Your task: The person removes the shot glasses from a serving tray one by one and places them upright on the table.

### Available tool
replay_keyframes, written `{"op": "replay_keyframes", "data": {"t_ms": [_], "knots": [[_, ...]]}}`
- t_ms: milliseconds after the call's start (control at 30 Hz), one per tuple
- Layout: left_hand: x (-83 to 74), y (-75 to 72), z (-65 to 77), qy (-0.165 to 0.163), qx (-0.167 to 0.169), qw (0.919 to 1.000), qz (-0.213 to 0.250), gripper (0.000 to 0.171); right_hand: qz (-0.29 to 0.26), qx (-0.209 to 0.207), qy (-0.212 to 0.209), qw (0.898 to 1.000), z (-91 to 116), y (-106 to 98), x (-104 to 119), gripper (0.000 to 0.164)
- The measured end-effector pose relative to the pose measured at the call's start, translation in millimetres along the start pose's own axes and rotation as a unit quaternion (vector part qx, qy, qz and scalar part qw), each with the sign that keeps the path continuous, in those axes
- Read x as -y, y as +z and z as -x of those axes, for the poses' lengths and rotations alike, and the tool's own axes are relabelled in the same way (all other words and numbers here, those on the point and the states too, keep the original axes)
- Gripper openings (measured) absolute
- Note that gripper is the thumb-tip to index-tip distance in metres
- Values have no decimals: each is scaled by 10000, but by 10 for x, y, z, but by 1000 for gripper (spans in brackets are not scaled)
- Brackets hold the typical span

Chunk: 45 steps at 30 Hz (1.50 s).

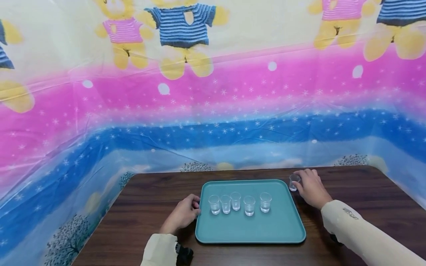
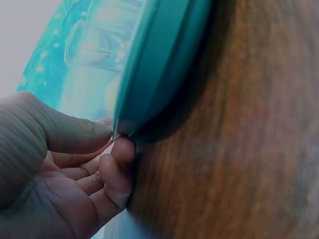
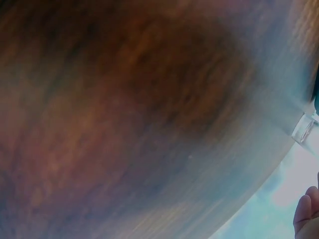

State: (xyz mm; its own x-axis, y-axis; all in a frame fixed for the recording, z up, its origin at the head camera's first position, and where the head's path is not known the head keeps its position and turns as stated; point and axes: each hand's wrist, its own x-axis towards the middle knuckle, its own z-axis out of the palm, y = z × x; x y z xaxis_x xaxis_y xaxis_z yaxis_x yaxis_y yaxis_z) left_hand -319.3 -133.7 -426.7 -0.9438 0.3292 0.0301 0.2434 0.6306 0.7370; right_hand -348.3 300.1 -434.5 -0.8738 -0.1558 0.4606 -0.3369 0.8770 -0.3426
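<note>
Several small clear glasses (image 1: 249,206) stand upright in an uneven row on a teal tray (image 1: 253,232). At the tray's left edge, my left hand (image 1: 183,214) pinches the rim between thumb and fingers, as the left wrist view shows closely. Beyond the tray's far right corner is one more small glass (image 1: 293,182), over the wooden table. My right hand (image 1: 312,187) holds it from the right, thumb at its near side and fingers at its rim. Only the base end of this glass (image 3: 302,128) and a few fingers (image 3: 305,211) show in the right wrist view.
The dark wooden table (image 1: 139,207) reaches out on both sides of the tray. A printed cloth (image 1: 199,136) with bears and snowflakes hangs around the table's back and sides. A black wrist strap (image 1: 183,255) sits at the left cuff.
</note>
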Motion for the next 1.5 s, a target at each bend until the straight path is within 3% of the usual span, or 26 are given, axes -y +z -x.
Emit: {"op": "replay_keyframes", "data": {"t_ms": [267,467,667,867,1133,1500], "knots": [[1,26,-15,-168,4,9998,63,28,20,180,285,9994,8,-27,32,36],[11,16,-8,-136,11,9999,-19,27,-436,105,254,9987,-1,-148,117,48],[4,20,-3,-80,79,9999,-13,28,-612,161,-313,9975,90,-206,255,44],[-1,15,3,-93,61,9999,20,28,-921,489,-1011,9894,197,-187,491,41],[1,22,-4,-131,-22,9999,-19,28,-1032,817,-1342,9822,201,-76,722,38],[5,27,-17,-114,-10,9999,-52,29,-698,1053,-1315,9832,179,37,852,34]]}}
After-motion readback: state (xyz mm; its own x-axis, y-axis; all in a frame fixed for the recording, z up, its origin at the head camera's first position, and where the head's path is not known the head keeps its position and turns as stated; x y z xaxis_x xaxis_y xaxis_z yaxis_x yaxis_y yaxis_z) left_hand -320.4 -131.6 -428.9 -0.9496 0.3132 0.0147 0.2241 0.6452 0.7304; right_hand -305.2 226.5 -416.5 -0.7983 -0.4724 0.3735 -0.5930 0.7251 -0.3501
